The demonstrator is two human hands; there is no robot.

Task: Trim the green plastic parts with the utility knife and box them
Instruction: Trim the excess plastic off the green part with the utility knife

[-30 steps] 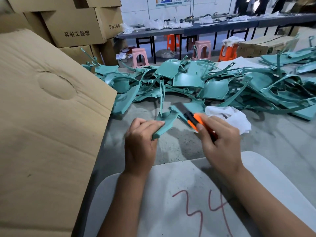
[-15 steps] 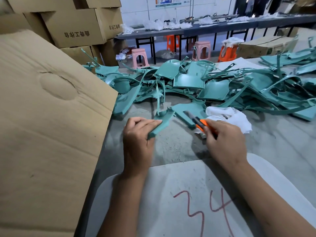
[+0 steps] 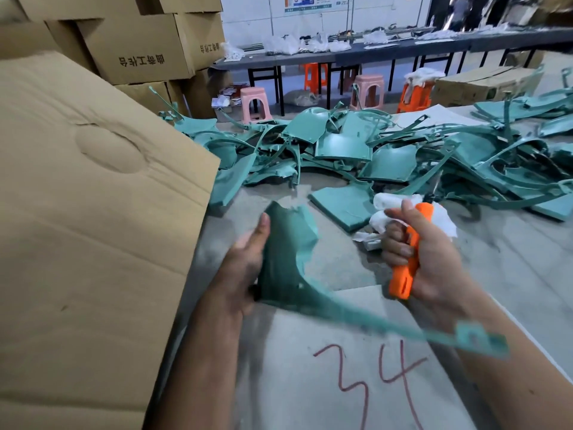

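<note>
The left hand [image 3: 245, 274] grips a green plastic part [image 3: 285, 262] by its broad end, thumb lying up along the near face, fingers hidden behind it. The part is lifted off the table [image 3: 511, 274]; its broad end stands upright in front of the hand, and a long thin arm runs from it down to the right, crossing in front of the right forearm and ending in a small blurred tab [image 3: 480, 338] (motion blur softens most of that arm).

The right hand [image 3: 431, 259] is closed in a fist round the orange utility knife [image 3: 409, 252], which stands nearly upright in the grip, its butt end showing below the fingers; whether the blade is out cannot be told. The two hands are apart, and the knife is not touching the held part.

Behind the right hand lies a white cloth [image 3: 390, 203], and just left of it a flat green piece [image 3: 341, 206] on the table. Farther back is a tangled heap of green parts [image 3: 356, 147]. A large cardboard flap [image 3: 93, 212] fills the left side, with stacked cartons [image 3: 139, 48] behind it. A pale board marked 34 in red [image 3: 356, 383] lies under the forearms
</note>
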